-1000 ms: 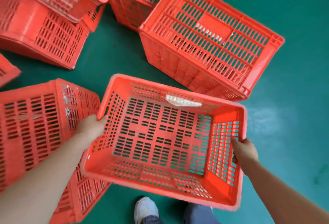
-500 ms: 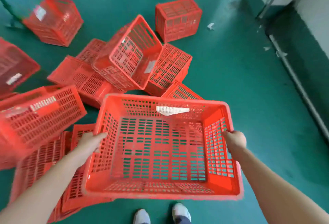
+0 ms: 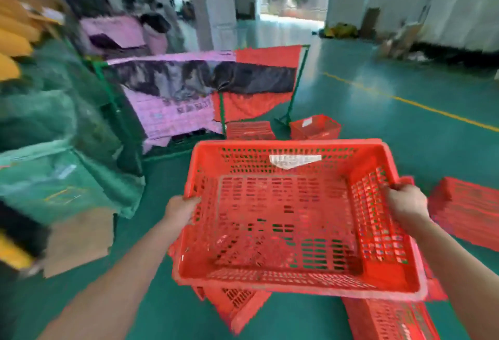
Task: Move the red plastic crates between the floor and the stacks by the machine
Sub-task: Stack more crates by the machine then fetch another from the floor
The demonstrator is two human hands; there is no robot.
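The view has swung up from the littered floor toward the hall. The open-topped red slatted plastic crate (image 3: 283, 218) remains carried, clear of the green floor (image 3: 391, 129). The left hand (image 3: 180, 211) and right hand (image 3: 406, 200) each grip an opposite rim of this crate, probably to balance it. More red crates (image 3: 314, 127) lie beyond and beneath it.

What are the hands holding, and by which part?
One red slotted plastic crate, carried open side up. The left hand grips its left side rim; the right hand grips its right side rim.
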